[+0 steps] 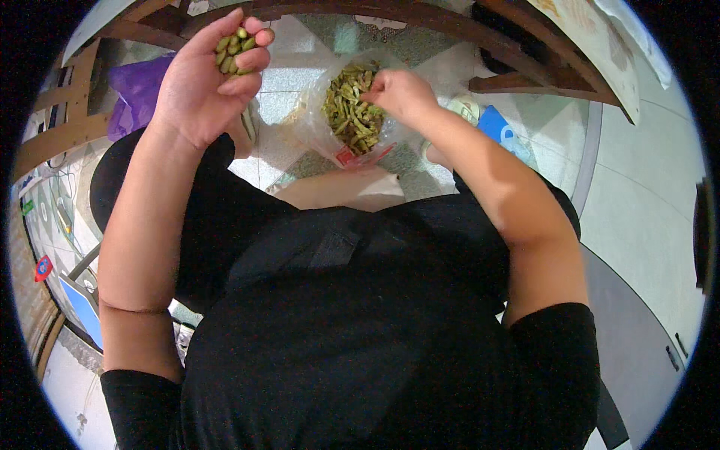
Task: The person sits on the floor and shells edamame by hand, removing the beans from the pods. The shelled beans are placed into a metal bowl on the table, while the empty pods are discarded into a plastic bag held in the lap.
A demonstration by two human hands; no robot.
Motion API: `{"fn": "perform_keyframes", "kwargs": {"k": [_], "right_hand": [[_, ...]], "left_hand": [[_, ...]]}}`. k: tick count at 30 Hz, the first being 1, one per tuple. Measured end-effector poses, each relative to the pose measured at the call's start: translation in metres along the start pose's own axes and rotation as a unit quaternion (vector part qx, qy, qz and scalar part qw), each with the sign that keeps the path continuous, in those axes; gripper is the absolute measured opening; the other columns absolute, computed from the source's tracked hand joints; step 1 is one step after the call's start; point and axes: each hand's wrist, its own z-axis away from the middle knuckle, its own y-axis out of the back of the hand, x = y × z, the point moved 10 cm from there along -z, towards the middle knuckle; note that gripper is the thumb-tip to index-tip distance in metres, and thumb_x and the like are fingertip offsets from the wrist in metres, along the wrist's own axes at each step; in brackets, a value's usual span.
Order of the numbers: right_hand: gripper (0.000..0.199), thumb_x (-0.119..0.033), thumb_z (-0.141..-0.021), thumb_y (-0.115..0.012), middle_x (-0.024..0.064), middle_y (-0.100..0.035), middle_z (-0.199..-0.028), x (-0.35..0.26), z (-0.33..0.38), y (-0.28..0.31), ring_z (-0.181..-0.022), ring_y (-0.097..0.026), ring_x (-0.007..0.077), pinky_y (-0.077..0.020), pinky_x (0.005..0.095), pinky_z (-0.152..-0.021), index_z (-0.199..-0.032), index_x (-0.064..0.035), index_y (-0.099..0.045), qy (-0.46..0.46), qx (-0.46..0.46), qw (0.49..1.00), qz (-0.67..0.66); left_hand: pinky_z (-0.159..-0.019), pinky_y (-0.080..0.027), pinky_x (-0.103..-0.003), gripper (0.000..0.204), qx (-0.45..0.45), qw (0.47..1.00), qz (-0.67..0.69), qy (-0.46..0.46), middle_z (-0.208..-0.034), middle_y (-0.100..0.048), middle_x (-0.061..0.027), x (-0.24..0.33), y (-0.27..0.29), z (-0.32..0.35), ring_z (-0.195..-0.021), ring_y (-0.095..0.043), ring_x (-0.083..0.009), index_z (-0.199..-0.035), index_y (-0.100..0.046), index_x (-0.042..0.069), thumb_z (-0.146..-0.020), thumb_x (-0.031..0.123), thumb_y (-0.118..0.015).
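Note:
My left hand (193,94) is raised at the upper left, palm up, fingers curled round several small oval green beans (234,52). Further right, a clear plastic bag (313,133) with red print stands open on the floor. Short green-brown pods (351,112) fill it. My right hand (405,97) reaches over the right side of this bag, its fingertips pinched together at the pods. Whatever lies between those fingertips is too small to make out.
A purple bag (135,94) lies left of my left wrist. Dark wooden furniture bars (420,34) curve across the far side. A blue packet (495,127) is on the tiled floor beyond my right forearm. A pale object (345,187) sits between my knees and the plastic bag.

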Motion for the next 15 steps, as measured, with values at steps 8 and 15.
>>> {"fn": "perform_keyframes", "kwargs": {"k": [8,15], "right_hand": [[0.043,-0.012,-0.071,-0.04,0.0225,-0.051,-0.106,0.002,-0.028,-0.178,-0.098,-0.05,0.0334,-0.0388,0.0359,-0.084,-0.113,-0.0016,-0.043,0.001,-0.226,0.974,-0.03],[0.036,-0.011,-0.074,-0.038,0.019,-0.052,-0.105,-0.072,0.02,-0.21,-0.095,-0.051,0.0339,-0.0378,0.0379,-0.083,-0.109,-0.0061,-0.048,0.081,-0.307,0.947,-0.055]], "left_hand": [[-0.033,-0.025,-0.013,0.018,0.104,0.992,-0.056,0.045,-0.077,-0.048,-0.0036,-0.019,0.016,-0.006,-0.055,-0.039,-0.0052,-0.082,-0.047,0.005,-0.086,0.022,-0.041],[-0.035,-0.027,-0.014,0.02,0.126,0.988,-0.065,0.055,-0.077,-0.049,-0.0037,-0.018,0.026,0.003,-0.055,-0.039,-0.0059,-0.082,-0.047,0.005,-0.087,0.023,-0.039]]}}
